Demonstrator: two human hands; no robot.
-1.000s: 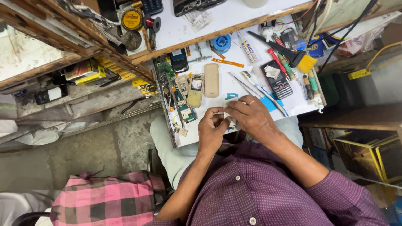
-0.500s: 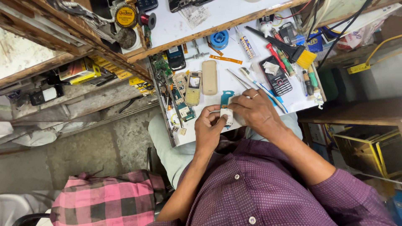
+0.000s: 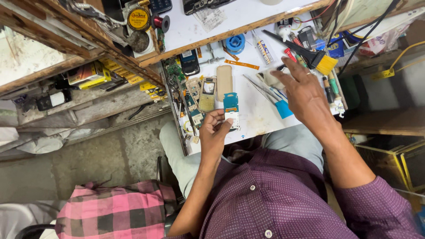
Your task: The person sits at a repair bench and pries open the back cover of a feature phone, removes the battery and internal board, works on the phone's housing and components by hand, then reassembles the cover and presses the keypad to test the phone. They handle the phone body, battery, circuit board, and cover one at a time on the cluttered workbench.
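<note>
Left hand [image 3: 213,132] pinching blue phone board [image 3: 231,109], tilted up for view; right hand [image 3: 305,95] released, fingers spread, reaching over worktop [image 3: 256,119] toward rag [image 3: 271,79].

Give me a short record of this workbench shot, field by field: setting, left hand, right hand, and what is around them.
setting: white work board crowded with phone parts and tools, seen from above
left hand: left hand grips a small blue phone circuit board at its lower end
right hand: right hand holds nothing, fingers spread, reaching over a white cloth
beside the board: gold phone body, beige back cover
tools: yellow-bristled brush, tweezers, blue solder spool
lower left: pink checked cloth
</note>
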